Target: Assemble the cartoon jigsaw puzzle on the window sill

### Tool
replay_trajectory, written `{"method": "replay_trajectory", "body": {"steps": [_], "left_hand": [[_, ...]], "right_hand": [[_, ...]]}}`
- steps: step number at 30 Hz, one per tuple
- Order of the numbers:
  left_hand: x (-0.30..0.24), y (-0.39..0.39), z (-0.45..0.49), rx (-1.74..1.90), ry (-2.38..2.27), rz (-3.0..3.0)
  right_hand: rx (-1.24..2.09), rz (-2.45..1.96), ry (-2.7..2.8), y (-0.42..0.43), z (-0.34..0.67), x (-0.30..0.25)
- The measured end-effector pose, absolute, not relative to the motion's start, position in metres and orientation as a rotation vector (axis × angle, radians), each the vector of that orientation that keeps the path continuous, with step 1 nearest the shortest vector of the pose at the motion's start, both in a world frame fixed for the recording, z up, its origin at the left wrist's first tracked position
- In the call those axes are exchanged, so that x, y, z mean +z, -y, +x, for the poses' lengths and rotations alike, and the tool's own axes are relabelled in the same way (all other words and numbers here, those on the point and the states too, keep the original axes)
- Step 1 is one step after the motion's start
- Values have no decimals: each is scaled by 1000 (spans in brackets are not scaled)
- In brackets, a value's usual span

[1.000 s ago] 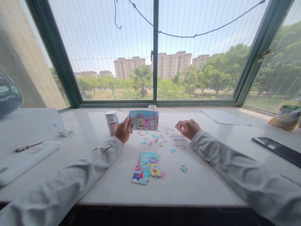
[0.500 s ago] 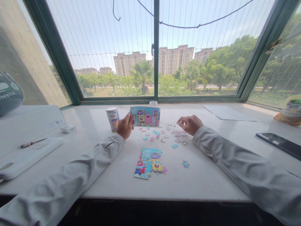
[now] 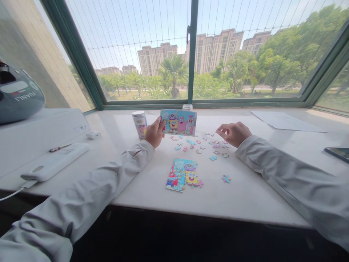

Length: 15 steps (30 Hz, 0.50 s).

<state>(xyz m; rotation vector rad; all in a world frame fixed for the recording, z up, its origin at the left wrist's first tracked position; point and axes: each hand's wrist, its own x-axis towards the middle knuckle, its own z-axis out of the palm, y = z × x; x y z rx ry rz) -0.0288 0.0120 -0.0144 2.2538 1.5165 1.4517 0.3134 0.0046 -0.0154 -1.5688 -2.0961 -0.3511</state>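
Observation:
My left hand point(image 3: 154, 133) pinches the left edge of a cartoon picture card point(image 3: 178, 122) and holds it upright over the white windowsill point(image 3: 245, 193). My right hand point(image 3: 233, 133) hovers with curled fingers over several loose puzzle pieces point(image 3: 200, 143) scattered on the sill; whether it holds a piece I cannot tell. Nearer to me lies a partly joined puzzle point(image 3: 182, 174), and one stray piece point(image 3: 226, 178) rests to its right. A small printed can point(image 3: 139, 124) stands just left of my left hand.
A white lid point(image 3: 187, 107) sits behind the card. A sheet of paper point(image 3: 285, 120) lies at the back right, a dark phone point(image 3: 338, 154) at the right edge. On the left are a white box point(image 3: 35, 136), a white power bank point(image 3: 54, 162) and a grey helmet point(image 3: 19, 96).
The view has tilted down and shifted left. Both hands stay in nearly the same pose over the sill, the left still holding the card up.

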Motion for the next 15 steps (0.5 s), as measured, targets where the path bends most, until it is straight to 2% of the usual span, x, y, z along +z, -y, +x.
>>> {"method": "replay_trajectory", "body": {"steps": [5,11,15], "left_hand": [[-14,-12,-29,1450,-1495,2266],[-14,-13,-30,1447,-1502,2282],[-14,-13,-30,1444,-1494,2274]], "right_hand": [[-314,-1564,2175,-1,319,-2],[207,-1524,2603,9,331,24],[374,-1467,2677,10,335,26]]}}
